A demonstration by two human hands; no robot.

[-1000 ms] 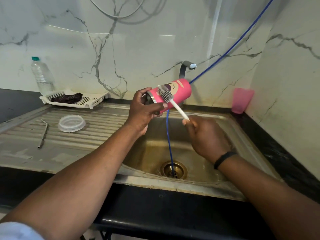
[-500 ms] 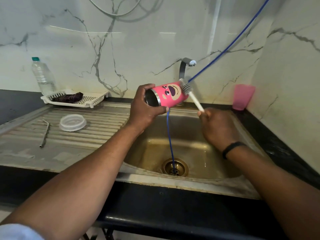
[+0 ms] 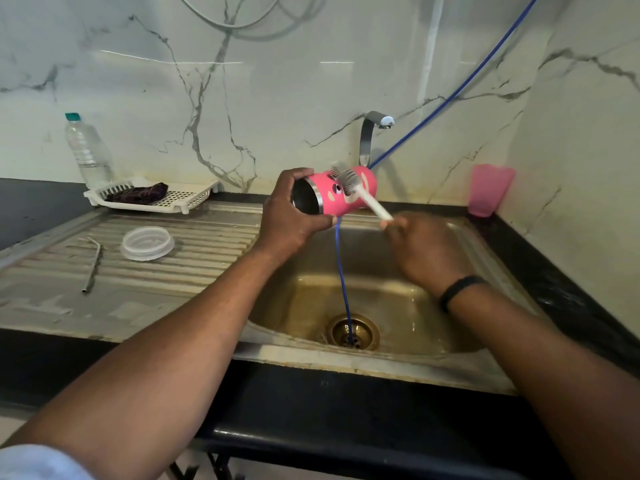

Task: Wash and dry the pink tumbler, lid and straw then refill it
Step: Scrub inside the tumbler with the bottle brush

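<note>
A steel sink (image 3: pixel 491 258) with a ribbed draining board fills the middle of the frame, its basin at centre right and the board running off to the left. A blue hose (image 3: pixel 343 271) comes down from the upper right and drops into the drain. A curved tap (image 3: pixel 369 133) stands at the back wall, just above centre.

Above the basin, at centre frame, the left hand (image 3: pixel 287 216) grips the pink tumbler (image 3: pixel 341 199) near its open steel rim, fingers curled round it, holding it on its side with the mouth turned to the left. The right hand (image 3: pixel 426 251), just right of centre, is closed round the white handle of a bottle brush (image 3: pixel 356 190), whose bristled head lies against the tumbler's outer wall.

At left centre a white drying rack (image 3: pixel 180 199) holds a dark cloth (image 3: pixel 138 194), with a clear plastic bottle (image 3: pixel 86 150) behind it. On the draining board below lie the clear lid (image 3: pixel 147 242) and, further left, the bent metal straw (image 3: pixel 91 265). A pink cup (image 3: pixel 490 190) stands in the right corner.
</note>
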